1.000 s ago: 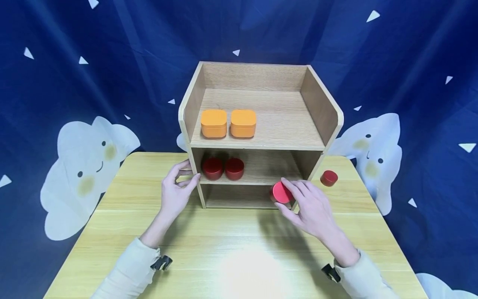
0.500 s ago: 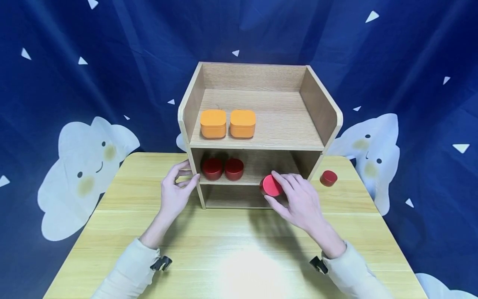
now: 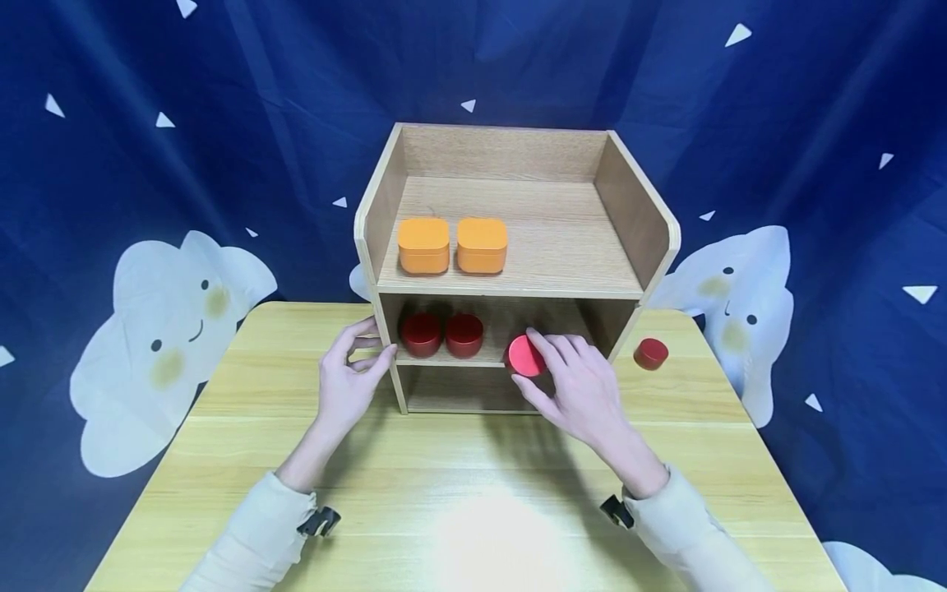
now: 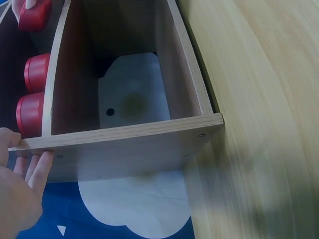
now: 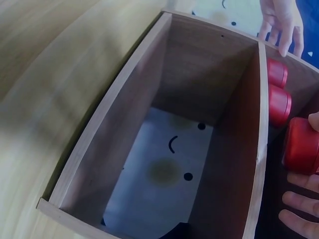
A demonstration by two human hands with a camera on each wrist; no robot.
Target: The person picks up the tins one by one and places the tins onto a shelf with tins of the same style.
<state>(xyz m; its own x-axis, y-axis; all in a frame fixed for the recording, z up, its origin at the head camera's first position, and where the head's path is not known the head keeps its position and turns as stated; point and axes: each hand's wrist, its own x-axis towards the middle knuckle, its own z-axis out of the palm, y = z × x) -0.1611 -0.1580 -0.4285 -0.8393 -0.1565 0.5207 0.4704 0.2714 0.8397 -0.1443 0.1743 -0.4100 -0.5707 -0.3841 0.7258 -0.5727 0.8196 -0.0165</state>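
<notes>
My right hand point(image 3: 584, 395) holds a round red tin point(image 3: 526, 356) between thumb and fingers, at the front of the middle level of a small wooden shelf point(image 3: 570, 238). Two matching red tins point(image 3: 422, 335) stand side by side on that level, to the left of the held one. In the right wrist view the held tin point(image 5: 301, 144) shows beyond the middle board, close to the other two. My left hand point(image 3: 351, 374) grips the shelf's left side panel point(image 4: 134, 134), its fingers against the outer face and its thumb at the front edge.
Two orange rounded-square tins point(image 3: 453, 245) stand on the shelf's top level, toward the left. Another red tin point(image 3: 651, 353) is on the wooden table point(image 3: 414, 477), right of the shelf. Behind hangs a blue curtain point(image 3: 296, 99) with cloud prints.
My right hand has carried the red tin left and up, from in front of the bottom level to the middle level beside the other two. The left hand has stayed at the side panel.
</notes>
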